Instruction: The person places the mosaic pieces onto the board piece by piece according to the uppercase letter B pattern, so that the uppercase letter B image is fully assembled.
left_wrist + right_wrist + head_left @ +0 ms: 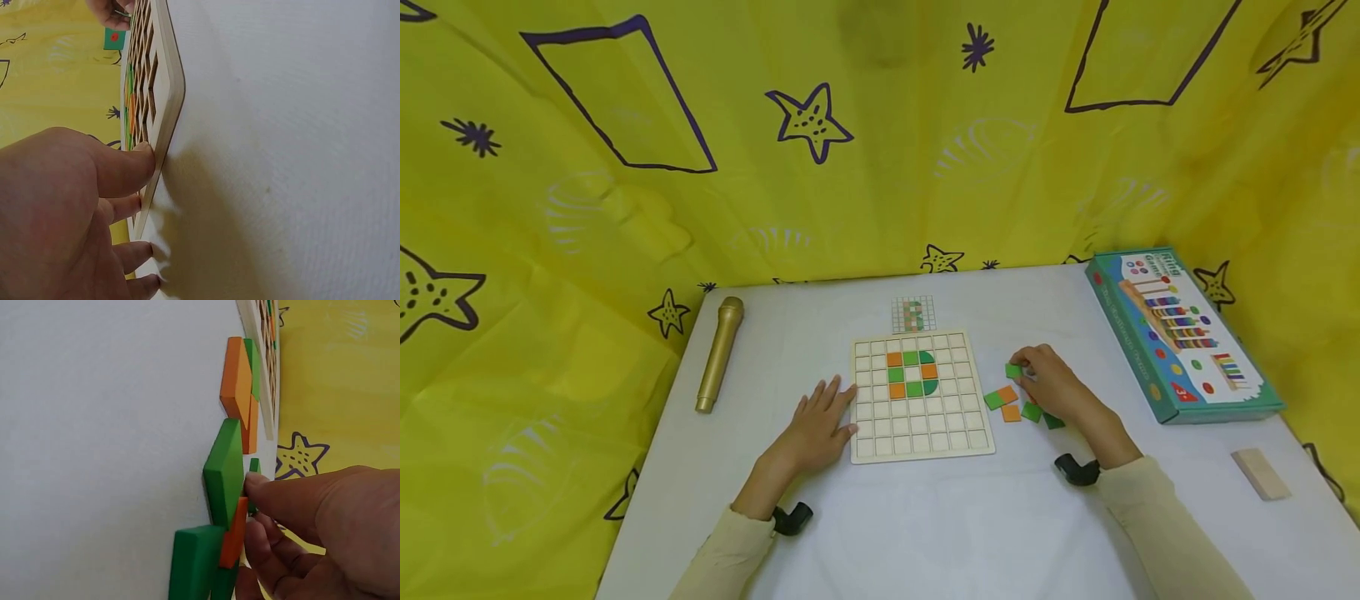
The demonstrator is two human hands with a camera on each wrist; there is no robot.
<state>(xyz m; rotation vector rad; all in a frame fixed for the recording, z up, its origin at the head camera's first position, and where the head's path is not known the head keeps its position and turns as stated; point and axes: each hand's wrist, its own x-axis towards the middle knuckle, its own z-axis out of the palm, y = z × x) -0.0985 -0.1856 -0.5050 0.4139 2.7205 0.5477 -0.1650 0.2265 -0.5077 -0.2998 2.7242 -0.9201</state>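
A wooden grid board [925, 425] lies flat on the white table, with orange, green and dark green pieces set in some of its squares around a blank middle square. My left hand [816, 429] is spread at the board's left edge, its thumb and a finger touching the rim. Right of the board, my right hand [1052, 383] pinches a green square tile [1012, 371] between thumb and fingers. Below that hand lie loose pieces, among them an orange tile [1011, 413] and a green tile [224, 472]. Just behind the board is a small pattern card [913, 314].
A gold microphone [719, 354] lies on the left of the table. At the right are a teal game box [1187, 337] and a small wooden block [1260, 474]. A yellow patterned cloth [880, 192] hangs behind the table.
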